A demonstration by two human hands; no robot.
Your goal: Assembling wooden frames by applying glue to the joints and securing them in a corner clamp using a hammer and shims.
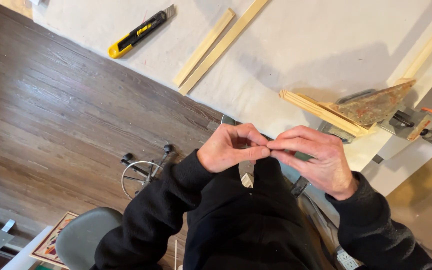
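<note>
The left hand (pixel 228 148) and right hand (pixel 316 160) meet fingertip to fingertip just above the lap, both curled and pinching the top of a small pale strip with a pointed lower end (pixel 246 176), which hangs down between them against the black sleeves; whether it is tape, metal or wood I cannot tell. Just beyond the right hand, thin pale wooden strips (pixel 321 111) sit joined at a corner in a rusty metal corner clamp (pixel 376 105), so a frame looks partly assembled, with only this one corner visibly held. Farther out on the white work surface (pixel 301 40), two loose pale wooden strips (pixel 211 47) lie side by side, apparently unused, and a yellow-and-black utility knife (pixel 138 32) lies well apart. No container shows.
</note>
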